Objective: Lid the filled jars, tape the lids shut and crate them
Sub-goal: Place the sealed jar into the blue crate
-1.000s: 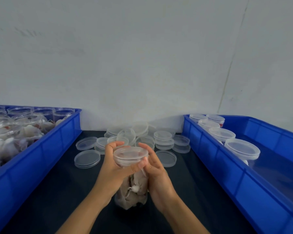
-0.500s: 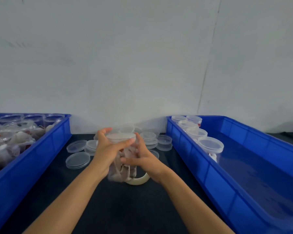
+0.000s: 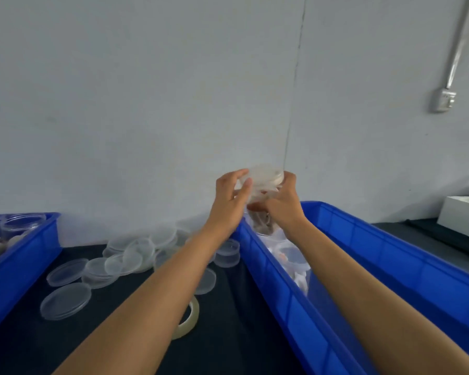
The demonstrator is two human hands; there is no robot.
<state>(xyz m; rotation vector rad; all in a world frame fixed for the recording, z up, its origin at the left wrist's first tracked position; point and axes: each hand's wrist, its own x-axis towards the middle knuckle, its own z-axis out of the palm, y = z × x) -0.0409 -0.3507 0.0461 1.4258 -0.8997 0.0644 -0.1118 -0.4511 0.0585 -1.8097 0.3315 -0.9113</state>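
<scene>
Since half a second ago we have lifted the lidded jar [image 3: 263,185] off the bench [image 3: 228,334] to above the right crate's near-left rim [image 3: 271,266]. Our left hand [image 3: 229,198] and right hand [image 3: 283,204] clamp it from either side, arms outstretched. Open room lies inside this crate; the tape roll [image 3: 190,318] stays on the bench.

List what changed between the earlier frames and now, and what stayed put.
Both hands, left hand and right hand, carried the lidded jar from over the black mat rightward and up, above the far end of the right blue crate. Both still grip it. The tape roll, loose lids and left crate stayed put.
</scene>
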